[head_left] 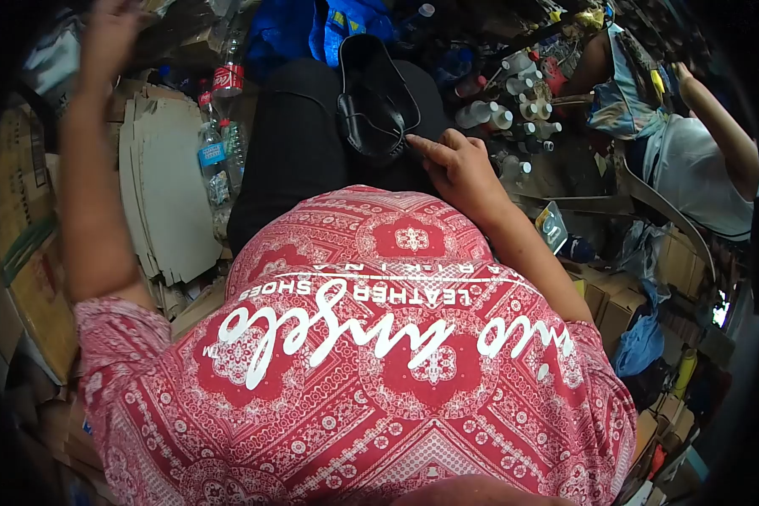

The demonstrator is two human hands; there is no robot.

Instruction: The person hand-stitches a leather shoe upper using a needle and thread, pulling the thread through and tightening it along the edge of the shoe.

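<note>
A black shoe (371, 101), its opening facing up, rests on my lap over the dark trousers (288, 139). My right hand (464, 169) is at the shoe's near right edge; the index fingertip touches its rim while the other fingers curl in. A thin dark cord or strap curves along the right side of the shoe. My left hand (114, 21) is raised far out at the top left, apart from the shoe. Motion blur and the frame's edge hide its fingers, so I cannot see whether anything is in them.
Left of my legs stand stacked cardboard sheets (164, 181) and plastic bottles (213, 152). A blue bag (287, 34) lies beyond my knees. Several capped bottles (527, 105) crowd the right side. Another person in a white shirt (696, 169) sits at the right, behind a curved strip (666, 207).
</note>
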